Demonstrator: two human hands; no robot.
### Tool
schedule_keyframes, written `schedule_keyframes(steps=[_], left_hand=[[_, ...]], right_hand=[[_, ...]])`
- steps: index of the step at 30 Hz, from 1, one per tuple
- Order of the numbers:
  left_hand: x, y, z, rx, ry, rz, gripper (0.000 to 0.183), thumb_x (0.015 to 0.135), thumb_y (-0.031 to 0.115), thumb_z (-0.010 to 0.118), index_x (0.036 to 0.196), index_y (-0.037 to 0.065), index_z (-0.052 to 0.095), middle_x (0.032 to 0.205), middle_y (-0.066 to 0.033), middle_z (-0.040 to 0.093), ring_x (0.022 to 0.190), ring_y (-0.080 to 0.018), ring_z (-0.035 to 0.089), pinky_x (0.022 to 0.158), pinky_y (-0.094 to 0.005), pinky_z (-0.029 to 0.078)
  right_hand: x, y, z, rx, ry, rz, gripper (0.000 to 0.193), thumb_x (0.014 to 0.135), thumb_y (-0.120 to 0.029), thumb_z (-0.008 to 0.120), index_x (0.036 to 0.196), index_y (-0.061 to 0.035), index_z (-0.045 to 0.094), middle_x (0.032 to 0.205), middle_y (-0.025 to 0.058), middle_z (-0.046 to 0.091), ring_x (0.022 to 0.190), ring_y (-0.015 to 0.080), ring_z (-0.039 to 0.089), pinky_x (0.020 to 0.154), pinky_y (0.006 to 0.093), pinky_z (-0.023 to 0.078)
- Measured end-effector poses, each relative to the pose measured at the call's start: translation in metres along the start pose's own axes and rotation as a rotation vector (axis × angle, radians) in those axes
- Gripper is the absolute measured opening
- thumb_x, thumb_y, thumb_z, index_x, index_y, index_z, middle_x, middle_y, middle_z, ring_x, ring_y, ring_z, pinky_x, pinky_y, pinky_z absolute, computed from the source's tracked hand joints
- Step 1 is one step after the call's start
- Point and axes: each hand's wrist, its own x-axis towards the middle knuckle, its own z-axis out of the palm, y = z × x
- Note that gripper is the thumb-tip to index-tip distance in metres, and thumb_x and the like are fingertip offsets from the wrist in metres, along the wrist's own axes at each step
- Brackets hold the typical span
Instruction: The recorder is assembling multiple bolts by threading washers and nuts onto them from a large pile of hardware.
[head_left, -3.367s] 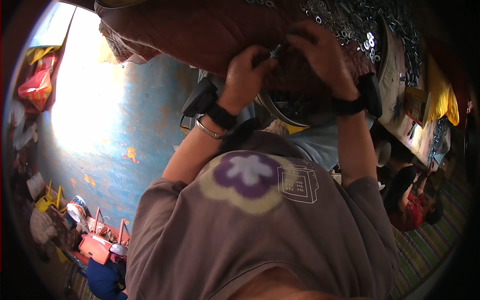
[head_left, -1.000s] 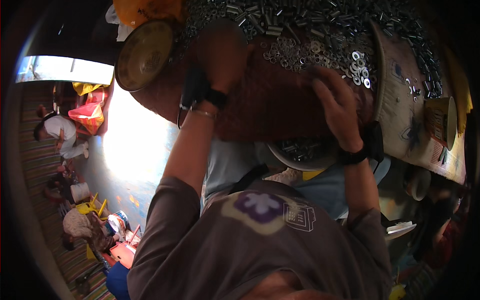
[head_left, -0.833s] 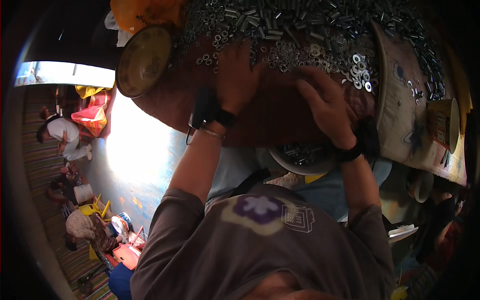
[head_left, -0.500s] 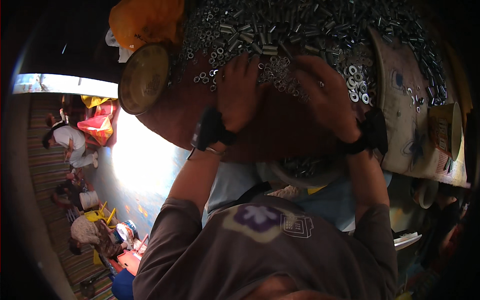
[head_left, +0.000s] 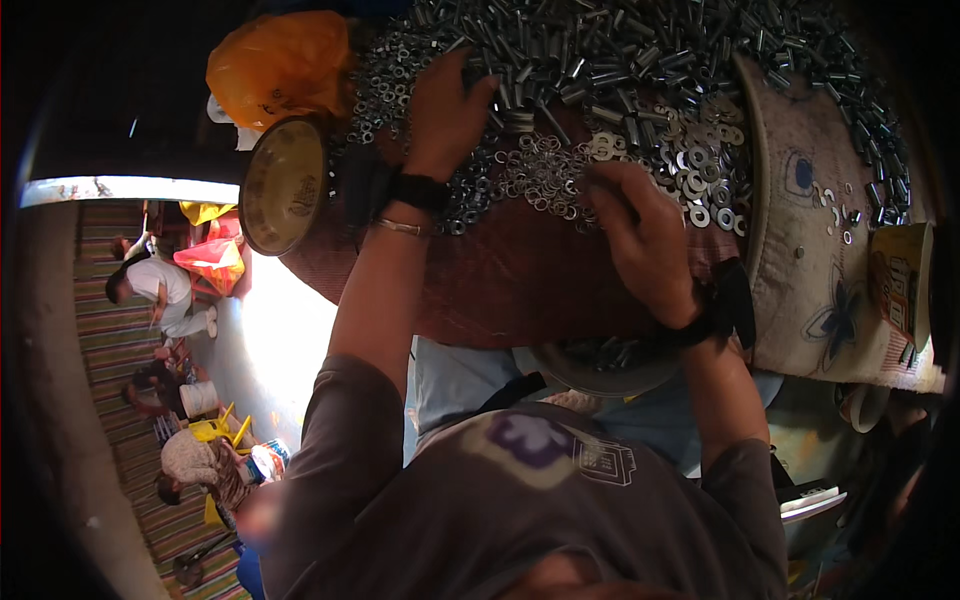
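My left hand (head_left: 447, 115) reaches over the far left of the pile, fingers stretched forward and thumb held apart. Around it lie metal nuts (head_left: 388, 85) and short metal tubes (head_left: 575, 70); I see nothing in its grasp. My right hand (head_left: 645, 240) is at the near edge of a heap of small spring washers (head_left: 540, 168). Its thumb and fingers curl together; whatever may be between the tips is too small to make out. Flat washers (head_left: 698, 180) lie just beyond and to the right of it. Both wrists wear black bands.
A dark red cloth (head_left: 530, 270) covers the near surface. An empty round bowl (head_left: 284, 185) and an orange plastic bag (head_left: 280, 65) are at left. Over my lap sits a basin (head_left: 600, 375) with metal parts. A patterned cloth (head_left: 800, 270) and yellow container (head_left: 900, 285) are right. People sit at far left.
My left hand has moved forward and left, away from the spring washers. My right hand has shifted slightly toward me, and the spring washer heap shows more fully between the hands.
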Motion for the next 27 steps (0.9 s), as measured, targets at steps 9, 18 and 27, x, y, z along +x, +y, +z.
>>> schedule_keyframes(steps=[9, 18, 27], left_hand=[[0.009, -0.006, 0.031, 0.336, 0.012, -0.010, 0.059, 0.080, 0.049, 0.059, 0.120, 0.006, 0.055, 0.127, -0.0207, 0.049, 0.116, -0.0389, 0.044, 0.099, -0.0444, 0.035], [0.012, 0.004, 0.031, 0.300, -0.062, 0.126, 0.045, 0.077, 0.042, 0.063, 0.106, 0.007, 0.063, 0.103, -0.0154, 0.062, 0.103, -0.0359, 0.054, 0.088, -0.0450, 0.042], [-0.012, 0.032, 0.022, 0.205, -0.095, 0.254, 0.032, 0.074, 0.028, 0.068, 0.099, 0.009, 0.064, 0.090, -0.0120, 0.065, 0.088, -0.0318, 0.060, 0.082, -0.0416, 0.044]], right_hand=[[-0.001, 0.006, -0.002, 0.013, -0.005, -0.054, 0.014, 0.084, -0.002, 0.057, 0.098, -0.0001, 0.057, 0.084, 0.0171, 0.061, 0.075, 0.0319, 0.061, 0.065, 0.0350, 0.047], [-0.001, 0.007, -0.001, -0.071, 0.000, -0.121, 0.014, 0.083, -0.002, 0.057, 0.097, 0.0003, 0.057, 0.085, 0.0175, 0.061, 0.077, 0.0355, 0.060, 0.066, 0.0377, 0.047], [0.000, 0.008, -0.001, -0.045, 0.030, -0.171, 0.014, 0.084, -0.003, 0.057, 0.098, -0.0010, 0.057, 0.080, 0.0175, 0.061, 0.071, 0.0335, 0.061, 0.062, 0.0350, 0.047]])
